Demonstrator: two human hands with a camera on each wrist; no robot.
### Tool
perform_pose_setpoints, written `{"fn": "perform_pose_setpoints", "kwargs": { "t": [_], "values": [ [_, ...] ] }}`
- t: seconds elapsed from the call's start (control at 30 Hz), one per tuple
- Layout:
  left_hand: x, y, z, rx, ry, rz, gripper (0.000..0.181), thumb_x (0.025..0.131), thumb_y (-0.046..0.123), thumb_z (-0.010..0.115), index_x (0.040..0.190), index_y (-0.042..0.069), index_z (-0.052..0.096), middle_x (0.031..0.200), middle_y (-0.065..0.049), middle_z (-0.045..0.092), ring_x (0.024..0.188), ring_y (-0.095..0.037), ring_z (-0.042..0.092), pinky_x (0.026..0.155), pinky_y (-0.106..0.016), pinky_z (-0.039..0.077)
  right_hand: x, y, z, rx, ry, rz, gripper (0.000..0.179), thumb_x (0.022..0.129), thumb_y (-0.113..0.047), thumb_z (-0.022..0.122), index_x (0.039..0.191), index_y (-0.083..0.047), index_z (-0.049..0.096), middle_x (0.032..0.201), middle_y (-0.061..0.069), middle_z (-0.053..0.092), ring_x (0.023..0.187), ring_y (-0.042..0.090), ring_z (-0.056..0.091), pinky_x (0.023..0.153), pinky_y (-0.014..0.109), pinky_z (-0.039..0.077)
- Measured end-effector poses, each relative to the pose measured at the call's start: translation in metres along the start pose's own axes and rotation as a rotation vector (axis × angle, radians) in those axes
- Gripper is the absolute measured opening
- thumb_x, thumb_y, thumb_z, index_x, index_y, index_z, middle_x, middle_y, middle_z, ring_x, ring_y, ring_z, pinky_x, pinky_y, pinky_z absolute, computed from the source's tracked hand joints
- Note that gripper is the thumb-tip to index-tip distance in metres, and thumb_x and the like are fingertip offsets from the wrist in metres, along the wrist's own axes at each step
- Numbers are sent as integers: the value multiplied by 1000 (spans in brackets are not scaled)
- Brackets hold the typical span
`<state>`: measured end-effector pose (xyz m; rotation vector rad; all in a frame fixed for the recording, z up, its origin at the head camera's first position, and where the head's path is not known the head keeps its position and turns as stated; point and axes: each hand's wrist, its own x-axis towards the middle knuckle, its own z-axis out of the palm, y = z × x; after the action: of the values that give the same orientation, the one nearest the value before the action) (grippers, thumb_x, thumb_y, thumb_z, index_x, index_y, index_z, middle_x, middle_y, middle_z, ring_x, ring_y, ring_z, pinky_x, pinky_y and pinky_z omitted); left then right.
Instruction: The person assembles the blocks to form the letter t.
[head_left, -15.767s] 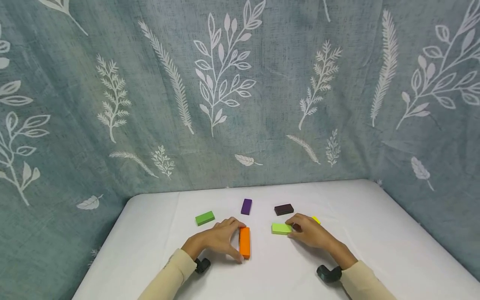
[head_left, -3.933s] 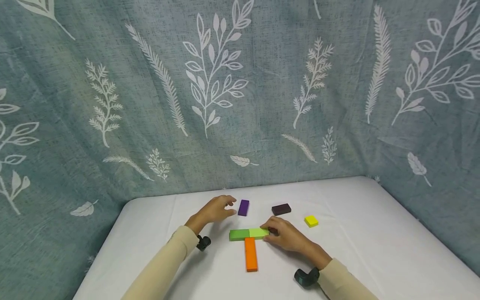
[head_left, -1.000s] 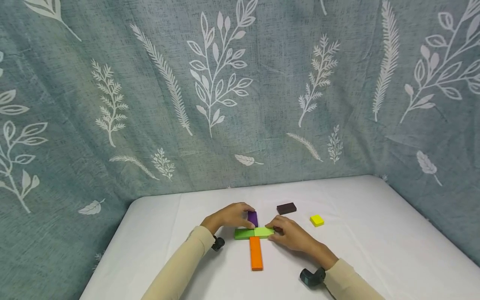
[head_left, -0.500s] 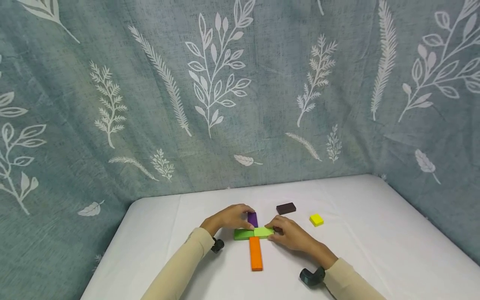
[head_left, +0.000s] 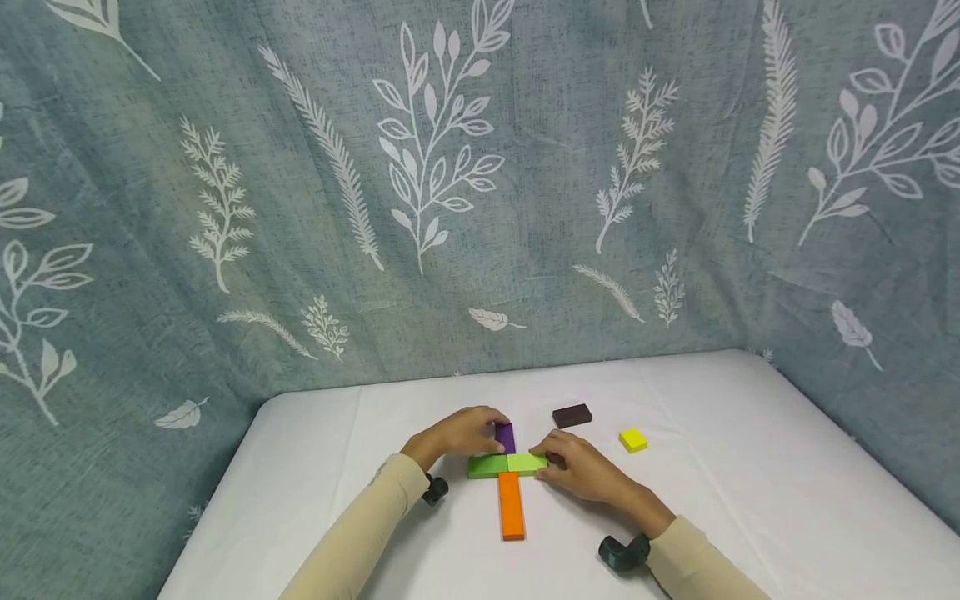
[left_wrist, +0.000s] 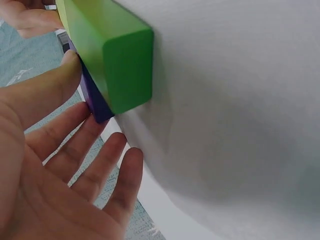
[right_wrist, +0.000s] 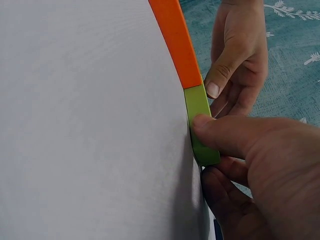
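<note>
The left hand (head_left: 456, 432) pinches the purple block (head_left: 507, 437), thumb at the near end and fingertips at the far end; its other fingers are spread apart. Just in front of that pinch lies the green block (head_left: 486, 467), the purple one standing off the far side of the row; whether their edges touch is hard to tell past the thumb.

The right hand (head_left: 583, 468) pinches the right end of the lime block (head_left: 525, 464), thumb on the near side and fingers on the far side. To the left of this grip, the lime block's other end meets the green block, making one straight row. The orange block (head_left: 512, 507) runs toward the person from the middle of the row, in front of and between both grips.

Beyond the right hand lies the black block (head_left: 572, 416), well apart from the row; farther right of that hand is the yellow block (head_left: 633, 441). Everything lies flat on the white table (head_left: 720, 417), with a leaf-patterned curtain (head_left: 547, 250) behind both hands.
</note>
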<state>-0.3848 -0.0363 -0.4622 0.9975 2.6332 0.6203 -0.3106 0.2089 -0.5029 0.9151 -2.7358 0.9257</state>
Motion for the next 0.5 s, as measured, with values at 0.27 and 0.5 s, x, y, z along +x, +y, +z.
{"fn": "perform_pose_setpoints", "kwargs": {
  "t": [0.27,0.5],
  "values": [
    [-4,6,3,114,14,35,43,98,26,65,138,11,60,140,-9,58,131,-24,54,113,-40,44,0,-1,-1,4,-9,9,26,90,-14,74,115,-8,71,102,-1,63,84,10,52,71,21,46],
    [-25,16,7,131,-1,50,46,98,36,64,136,11,63,146,-9,54,135,-25,51,114,-42,43,-1,-3,-1,8,-6,13,26,90,-15,74,115,-8,70,101,-2,62,84,11,52,72,21,45]
  ]
}}
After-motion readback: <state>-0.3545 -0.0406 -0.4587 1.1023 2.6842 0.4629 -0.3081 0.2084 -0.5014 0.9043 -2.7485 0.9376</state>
